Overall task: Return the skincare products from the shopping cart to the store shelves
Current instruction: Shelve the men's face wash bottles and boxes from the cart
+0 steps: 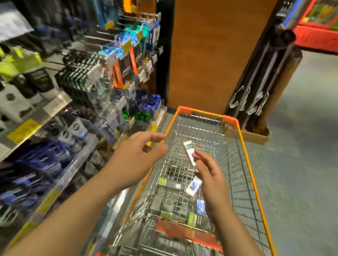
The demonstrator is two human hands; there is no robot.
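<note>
The small white and green box (189,152) is in your right hand (210,177), lifted above the shopping cart (248,157); your fingertips pinch its lower end while the rest of it sticks up and away from you. Your left hand (135,157) hangs over the cart's left rim, fingers spread and loosely bent, holding nothing and touching nothing that can be made out.

By the look of it you are mid-return: one item is out of the cart and not yet placed. The next move calls for finding its matching spot on the shelves (53,110) to your left, which hold mostly blue and dark packs, and carrying the box across the rim to it.

More boxes (170,183) lie on the cart floor, so the job looks far from finished.

Much is hard to read. The whole view is smeared with motion, so no label on the box or the shelf stock is legible. Your right palm covers the box's lower end, and your right forearm hides part of the cart's contents.
</note>
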